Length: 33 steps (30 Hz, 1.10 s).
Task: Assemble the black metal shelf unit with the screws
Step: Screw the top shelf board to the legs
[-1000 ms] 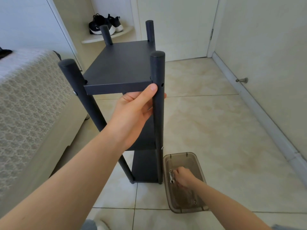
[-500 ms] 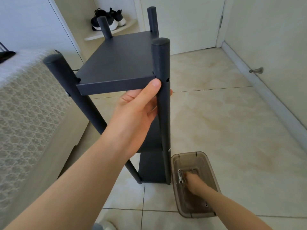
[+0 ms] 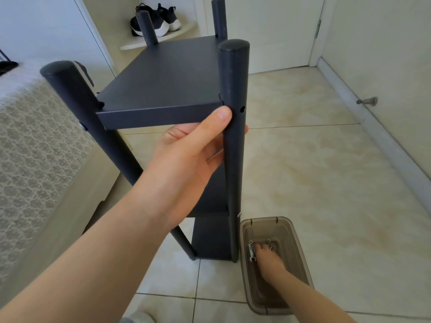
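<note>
The black metal shelf unit (image 3: 163, 75) stands upright on the tiled floor, with four round posts and three shelves. My left hand (image 3: 186, 155) grips the near right post (image 3: 233, 159) just below the top shelf, thumb up against the shelf's front edge. An open screw hole (image 3: 242, 110) shows in that post beside my thumb. My right hand (image 3: 268, 259) reaches down into a brown translucent plastic box (image 3: 296, 243) on the floor, fingers among a small metal wrench (image 3: 251, 251) and a screw (image 3: 269, 244). Whether it holds any of them cannot be told.
A bed with a patterned cover (image 3: 30, 148) flanks the shelf on the left. A white door (image 3: 268, 24) and a wall with a door stopper (image 3: 368, 101) lie ahead and to the right. Black sneakers (image 3: 158, 19) sit on a low ledge behind.
My head has moved closer over the shelf. My right hand has shifted toward the far end of the box, next to the wrench. My left hand keeps its grip on the post.
</note>
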Each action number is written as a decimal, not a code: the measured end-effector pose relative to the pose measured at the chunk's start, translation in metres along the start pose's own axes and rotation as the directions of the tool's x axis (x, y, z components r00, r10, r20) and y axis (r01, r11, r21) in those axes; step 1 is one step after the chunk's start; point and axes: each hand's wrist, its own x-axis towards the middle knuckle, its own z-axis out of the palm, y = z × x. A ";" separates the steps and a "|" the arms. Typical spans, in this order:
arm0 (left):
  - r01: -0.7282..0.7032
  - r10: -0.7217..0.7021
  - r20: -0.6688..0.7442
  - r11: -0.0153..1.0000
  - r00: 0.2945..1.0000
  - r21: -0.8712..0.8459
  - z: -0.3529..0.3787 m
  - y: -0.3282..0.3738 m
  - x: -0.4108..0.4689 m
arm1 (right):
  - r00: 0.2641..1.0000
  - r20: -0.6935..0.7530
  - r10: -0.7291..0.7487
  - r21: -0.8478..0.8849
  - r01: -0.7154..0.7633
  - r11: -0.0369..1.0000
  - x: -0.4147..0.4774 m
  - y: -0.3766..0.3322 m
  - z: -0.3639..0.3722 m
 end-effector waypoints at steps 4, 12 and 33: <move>-0.020 0.019 0.007 1.000 1.000 0.011 -0.003 0.002 0.002 | 1.000 -0.008 -0.021 -0.066 0.021 0.998 -0.004 -0.001 -0.001; 0.001 -0.001 -0.023 1.000 1.000 0.013 -0.004 0.005 0.002 | 0.999 0.025 -0.023 -0.122 0.026 0.992 -0.006 -0.009 -0.029; 0.039 -0.035 -0.149 0.999 0.988 0.028 -0.002 0.016 -0.006 | 0.842 -0.366 -0.397 0.151 0.475 0.867 -0.175 -0.052 -0.319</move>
